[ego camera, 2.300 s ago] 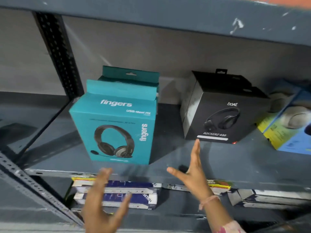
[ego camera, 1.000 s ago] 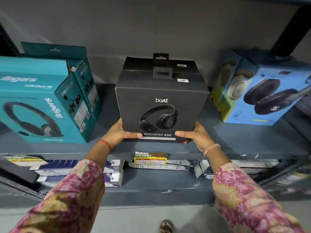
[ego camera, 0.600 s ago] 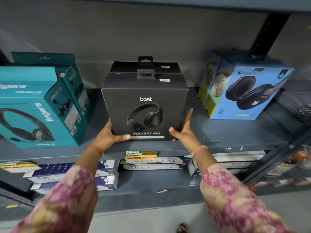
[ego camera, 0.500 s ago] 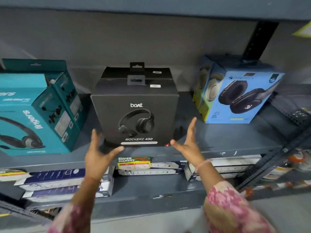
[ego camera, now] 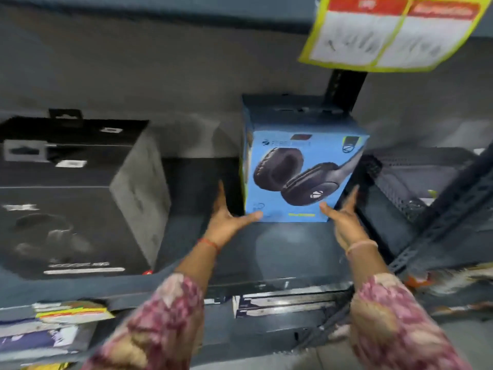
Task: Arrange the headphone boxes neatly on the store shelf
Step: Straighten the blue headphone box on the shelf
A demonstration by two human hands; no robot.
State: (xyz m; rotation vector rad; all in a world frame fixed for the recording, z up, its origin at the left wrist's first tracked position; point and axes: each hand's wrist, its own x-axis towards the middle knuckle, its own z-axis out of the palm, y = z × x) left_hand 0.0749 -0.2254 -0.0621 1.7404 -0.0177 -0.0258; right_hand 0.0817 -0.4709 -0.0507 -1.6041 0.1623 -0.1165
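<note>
A blue headphone box [ego camera: 301, 172] stands upright on the grey metal shelf [ego camera: 288, 252], right of centre and set back from the front edge. My left hand [ego camera: 226, 220] is at its lower left corner, thumb on the front face and fingers up the left side. At the lower right corner my right hand [ego camera: 344, 220] mirrors it, so the box is clasped between both palms. A black boat headphone box [ego camera: 74, 196] stands at the left, near the shelf's front edge. The frame is motion-blurred.
A yellow and red price sign [ego camera: 392, 33] hangs from the shelf above at the top right. A dark upright post [ego camera: 344, 86] rises behind the blue box, and a slanted metal brace [ego camera: 440, 236] crosses the right side. Flat boxes [ego camera: 282, 303] lie on the shelf below.
Both hands let go of the black box and moved right to the blue box. The view swung right, and the blue box now faces front instead of standing angled.
</note>
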